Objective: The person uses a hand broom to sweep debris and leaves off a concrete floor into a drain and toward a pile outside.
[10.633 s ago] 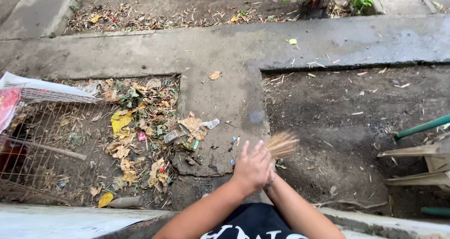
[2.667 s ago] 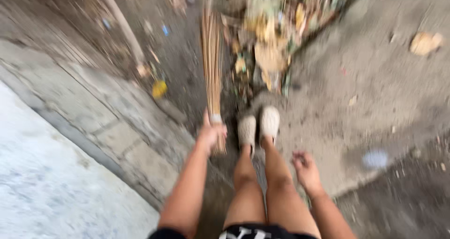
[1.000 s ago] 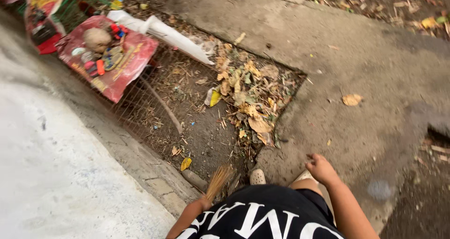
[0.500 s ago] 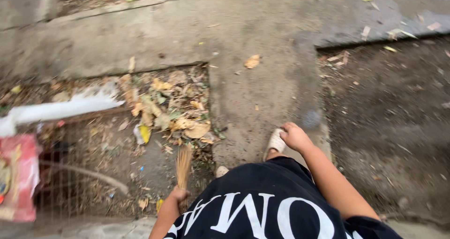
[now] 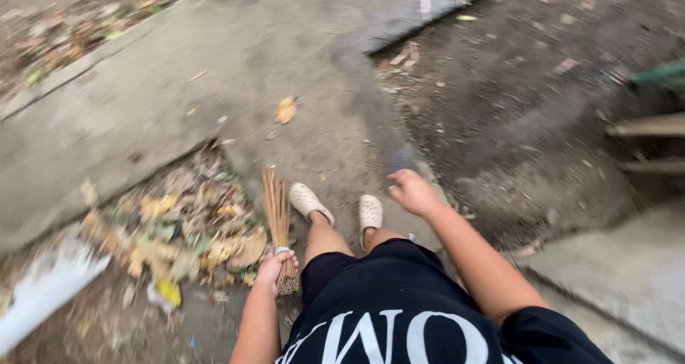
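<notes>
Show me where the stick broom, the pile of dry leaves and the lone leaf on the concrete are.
stick broom (image 5: pixel 276 207), head view, middle of the bristle bundle.
pile of dry leaves (image 5: pixel 189 228), head view, centre of the heap.
lone leaf (image 5: pixel 285 110), head view, its middle.

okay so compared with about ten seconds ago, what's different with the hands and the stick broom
Then both hands gripped the broom together, bristles down on the concrete. Now only the left hand holds the stick broom, bristles pointing ahead beside the leaf pile. The right hand has let go and hangs free, holding nothing, above the concrete path. The person has stepped closer to the pile. The leaves and litter lie heaped much as before.
</notes>
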